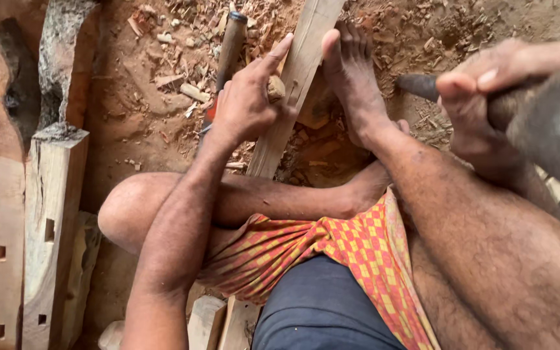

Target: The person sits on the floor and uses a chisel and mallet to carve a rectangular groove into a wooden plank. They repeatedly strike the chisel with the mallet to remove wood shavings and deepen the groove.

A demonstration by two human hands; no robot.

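Observation:
I sit on the dirt floor with a long pale wooden plank (301, 65) running away from me between my legs. My bare foot (352, 81) presses on the plank's right side. My left hand (246, 102) is closed around a chisel whose worn wooden butt (275, 89) shows between thumb and fingers, set against the plank. My right hand (484, 97) is raised close to the camera, gripping a dark-handled mallet (417, 85); its grey head (555, 133) is blurred.
A second long tool with a dark handle (231, 44) lies on the ground left of the plank. Wood chips (189, 39) litter the red dirt. Thick timber posts with square mortise holes (52, 223) lie at the left.

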